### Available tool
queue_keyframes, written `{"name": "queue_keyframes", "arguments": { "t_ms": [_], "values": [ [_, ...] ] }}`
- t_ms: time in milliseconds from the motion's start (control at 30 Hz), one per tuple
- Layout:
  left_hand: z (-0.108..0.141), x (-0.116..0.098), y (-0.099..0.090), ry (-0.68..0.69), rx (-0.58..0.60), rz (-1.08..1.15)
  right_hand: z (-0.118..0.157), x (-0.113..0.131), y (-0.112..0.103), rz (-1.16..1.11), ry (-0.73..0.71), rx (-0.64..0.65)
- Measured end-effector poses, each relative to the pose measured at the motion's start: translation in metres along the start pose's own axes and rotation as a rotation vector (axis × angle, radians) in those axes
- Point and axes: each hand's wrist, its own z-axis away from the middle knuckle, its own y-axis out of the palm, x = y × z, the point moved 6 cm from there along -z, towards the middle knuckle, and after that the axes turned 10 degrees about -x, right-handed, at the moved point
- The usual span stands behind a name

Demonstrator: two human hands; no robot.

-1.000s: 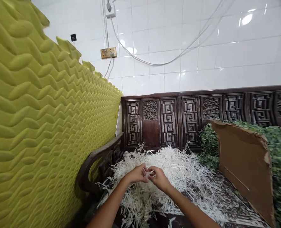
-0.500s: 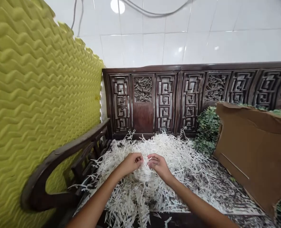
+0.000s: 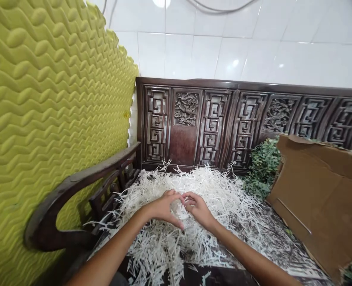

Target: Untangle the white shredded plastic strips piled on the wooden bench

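Observation:
Both my hands are in a heap of white shredded paper on a dark carved wooden bench. My left hand is cupped around a tuft of shreds, its fingertips meeting those of my right hand. The curled fingers of my right hand press into the same tuft. Between the hands, the paper partly hides my fingers. The shreds spread across the mottled dark-and-white bench seat and hide most of it.
A curved wooden armrest runs along the left beside a yellow-green textured foam panel. On the right, a torn brown cardboard sheet leans against green artificial foliage. White tiles cover the wall above the bench.
The view has tilted down and levelled, so less wall shows. My left hand has spread wider around the tuft, and both hands stay together in the shreds.

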Motion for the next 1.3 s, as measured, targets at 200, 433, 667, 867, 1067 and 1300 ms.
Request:
{"name": "queue_keyframes", "arguments": {
  "t_ms": [200,433,667,867,1067,1300],
  "values": [
    [-0.011,-0.039,0.009,0.264,-0.076,-0.279,0.01,0.023,-0.01,0.085,-0.081,-0.064],
    [-0.005,-0.069,-0.015,0.325,-0.367,-0.167,0.041,0.058,-0.021,0.427,-0.312,-0.088],
    [0.009,-0.097,-0.007,0.196,-0.308,0.301,0.069,0.101,-0.026,0.411,-0.252,-0.141],
    [0.017,-0.114,-0.003,0.228,-0.273,0.41,0.067,0.11,-0.022,0.195,-0.111,-0.186],
    [0.008,-0.097,-0.007,0.23,-0.339,0.207,0.059,0.117,-0.019,0.171,-0.261,-0.203],
    [0.016,-0.09,-0.004,0.272,-0.27,-0.088,0.061,0.11,-0.024,0.339,-0.311,-0.216]
  ]
}}
